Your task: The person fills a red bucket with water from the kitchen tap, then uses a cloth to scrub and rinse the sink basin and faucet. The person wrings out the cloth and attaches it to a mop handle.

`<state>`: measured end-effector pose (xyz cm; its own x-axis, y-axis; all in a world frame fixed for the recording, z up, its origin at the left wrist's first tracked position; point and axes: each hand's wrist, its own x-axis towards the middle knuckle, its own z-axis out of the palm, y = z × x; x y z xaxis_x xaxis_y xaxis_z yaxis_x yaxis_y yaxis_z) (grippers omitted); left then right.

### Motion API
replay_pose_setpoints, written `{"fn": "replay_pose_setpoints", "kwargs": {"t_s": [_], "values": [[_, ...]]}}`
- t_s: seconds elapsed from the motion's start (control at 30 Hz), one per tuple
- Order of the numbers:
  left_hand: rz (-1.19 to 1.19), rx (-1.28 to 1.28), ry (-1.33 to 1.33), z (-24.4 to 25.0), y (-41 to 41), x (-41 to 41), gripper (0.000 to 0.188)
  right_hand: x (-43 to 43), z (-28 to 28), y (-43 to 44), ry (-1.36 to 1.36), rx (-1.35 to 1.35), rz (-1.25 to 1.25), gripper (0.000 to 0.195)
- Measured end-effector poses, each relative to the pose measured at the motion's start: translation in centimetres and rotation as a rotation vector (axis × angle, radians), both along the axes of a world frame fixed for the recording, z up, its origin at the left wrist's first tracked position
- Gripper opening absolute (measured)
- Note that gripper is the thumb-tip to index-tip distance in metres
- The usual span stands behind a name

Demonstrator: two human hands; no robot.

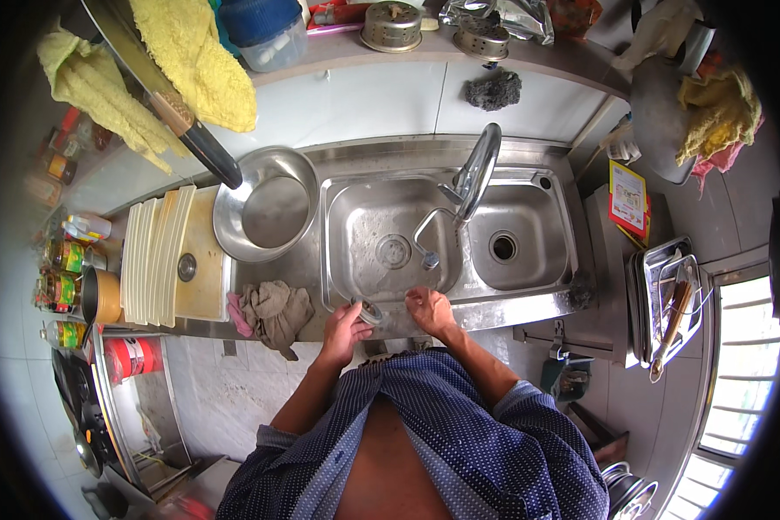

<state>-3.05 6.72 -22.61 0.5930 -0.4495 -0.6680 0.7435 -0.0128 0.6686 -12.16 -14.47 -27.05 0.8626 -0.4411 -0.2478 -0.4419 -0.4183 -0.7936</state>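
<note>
My left hand (343, 335) grips a small round metal piece (370, 314), which looks like a sink strainer, at the front rim of the double sink. To its right, my right hand (431, 311) hangs over the front edge of the left basin (357, 221). Its fingers are curled, and whether they pinch anything is hidden. A round drain fitting (394, 251) sits in the left basin's floor. The right basin (538, 260) has a dark, open drain hole (503, 247). Between the basins rises a chrome faucet (484, 166), with a thin bent spout (422, 227) over the left basin.
Left of the sink lie a steel bowl (224, 224), a crumpled brown cloth (276, 309) and a cutting board (205, 286) with white slats (162, 260). A large knife (201, 146) hangs at upper left between yellow towels (195, 65). Stacked trays (663, 260) stand at right.
</note>
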Motion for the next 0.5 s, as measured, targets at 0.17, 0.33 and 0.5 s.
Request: {"fn": "replay_pose_setpoints", "kwargs": {"t_s": [0.17, 0.33, 0.5], "values": [[-0.001, -0.002, 0.001, 0.2, -0.1, 0.0, 0.044, 0.0, 0.0, -0.1, 0.016, -0.022, -0.015, 0.026], [0.015, 0.003, 0.000, -0.1, 0.1, 0.0, 0.045, 0.5, 2.1, -1.4, -0.104, 0.092, -0.035, 0.028], [-0.002, 0.008, 0.009, -0.1, 0.1, 0.0, 0.036, 1.0, 3.4, -4.6, -0.220, 0.157, -0.254, 0.034]]}}
